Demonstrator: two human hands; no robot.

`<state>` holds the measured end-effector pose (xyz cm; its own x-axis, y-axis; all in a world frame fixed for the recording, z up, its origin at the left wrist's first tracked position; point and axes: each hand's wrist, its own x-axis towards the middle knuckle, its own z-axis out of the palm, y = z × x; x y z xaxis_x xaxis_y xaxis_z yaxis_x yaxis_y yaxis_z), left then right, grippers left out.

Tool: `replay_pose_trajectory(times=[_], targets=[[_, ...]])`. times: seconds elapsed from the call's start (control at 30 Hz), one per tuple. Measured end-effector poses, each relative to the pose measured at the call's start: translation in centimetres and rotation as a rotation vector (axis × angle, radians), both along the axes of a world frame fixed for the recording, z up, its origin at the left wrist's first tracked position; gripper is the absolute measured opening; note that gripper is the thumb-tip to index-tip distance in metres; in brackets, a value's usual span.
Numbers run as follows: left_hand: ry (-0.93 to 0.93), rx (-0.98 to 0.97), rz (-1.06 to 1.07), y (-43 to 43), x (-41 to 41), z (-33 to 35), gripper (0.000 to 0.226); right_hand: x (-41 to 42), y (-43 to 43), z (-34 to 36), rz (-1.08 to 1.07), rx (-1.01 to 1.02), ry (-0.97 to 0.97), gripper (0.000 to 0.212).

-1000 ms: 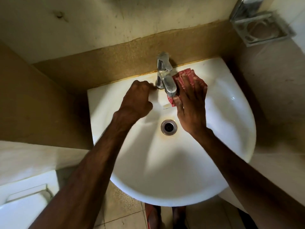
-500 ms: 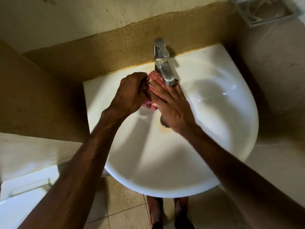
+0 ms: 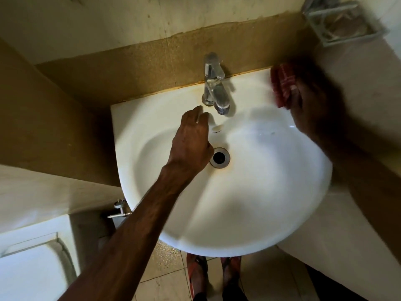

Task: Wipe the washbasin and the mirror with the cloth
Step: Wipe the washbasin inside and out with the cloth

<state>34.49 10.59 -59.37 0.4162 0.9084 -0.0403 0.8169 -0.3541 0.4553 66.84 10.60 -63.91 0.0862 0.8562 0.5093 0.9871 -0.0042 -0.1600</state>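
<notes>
The white washbasin fills the middle of the view, with a chrome tap at its back and a drain in the bowl. My right hand, blurred by motion, grips the red patterned cloth at the basin's back right rim. My left hand hovers over the bowl just left of the tap. It holds nothing, and its relaxed fingers reach toward the ledge by the tap base. No mirror is in view.
A metal soap holder hangs on the wall at the top right. A white toilet cistern sits at the bottom left, with a small angle valve beside the basin. My feet in red sandals stand on the tiled floor below.
My right hand has swept the cloth from under the tap, where both hands met, to the back right rim. My left hand has let go and stays near the tap.
</notes>
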Motion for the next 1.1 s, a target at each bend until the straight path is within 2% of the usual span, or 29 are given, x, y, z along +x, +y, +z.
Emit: replay_pose_trajectory(times=[0.1, 0.2, 0.27, 0.33, 0.43, 0.47, 0.53, 0.6, 0.7, 0.73, 0.77, 0.8, 0.87, 0.93, 1.0, 1.1], targets=[[0.015, -0.004, 0.005, -0.4, 0.6, 0.4, 0.067, -3.7, -1.2, -1.3, -0.031, -0.04, 0.026, 0.048], [-0.003, 0.015, 0.022, -0.4, 0.8, 0.5, 0.066, -8.9, -1.7, -3.1, 0.098, -0.069, 0.036, 0.056], [-0.033, 0.042, 0.06, -0.2, 0.8, 0.5, 0.066, -12.5, -1.8, -3.9, 0.113, -0.095, 0.079, 0.071], [-0.041, 0.059, 0.092, 0.0, 1.0, 0.5, 0.065, -15.6, -2.2, -4.0, 0.035, -0.078, 0.208, 0.087], [-0.02, 0.082, 0.126, 0.3, 2.1, 0.7, 0.056, -19.7, -2.5, -4.3, -0.106, 0.009, 0.493, 0.092], [-0.015, 0.083, 0.133, 0.4, 2.5, 0.6, 0.05, -21.1, -2.7, -4.0, -0.145, 0.028, 0.593, 0.089], [-0.012, 0.083, 0.146, 0.4, 3.3, 0.6, 0.034, -24.0, -3.0, -4.8, -0.205, -0.004, 0.745, 0.068], [-0.039, 0.073, 0.153, 0.4, 3.4, 0.7, 0.028, -26.6, -4.2, -5.0, -0.093, -0.143, 1.086, 0.056], [-0.079, 0.038, 0.154, 1.0, 2.7, 1.1, 0.032, -28.3, -4.8, -6.9, 0.043, -0.111, 1.612, 0.062], [-0.08, 0.029, 0.144, 1.3, 2.4, 1.1, 0.033, -28.5, -4.2, -6.7, 0.038, -0.184, 1.764, 0.065], [-0.077, 0.025, 0.126, 1.6, 2.2, 1.0, 0.033, -28.8, -3.3, -6.6, -0.06, -0.212, 1.909, 0.068], [-0.071, 0.023, 0.106, 2.0, 1.8, 0.9, 0.031, -28.6, -2.1, -5.9, -0.235, -0.179, 1.947, 0.072], [-0.078, 0.005, 0.071, 2.6, 1.1, 0.5, 0.029, -27.1, 0.0, -3.0, -0.429, -0.068, 1.874, 0.089], [-0.127, -0.022, 0.05, 2.6, 0.5, 0.4, 0.041, -24.2, 2.3, -1.6, -0.61, 0.006, 1.854, 0.101], [-0.175, -0.039, 0.024, 2.3, 0.2, 0.5, 0.056, -21.3, 3.9, -1.4, -0.721, 0.057, 1.855, 0.098], [-0.206, -0.056, -0.014, 2.3, 0.0, 0.5, 0.061, -20.0, 4.8, -1.5, -0.797, 0.157, 1.836, 0.095]])
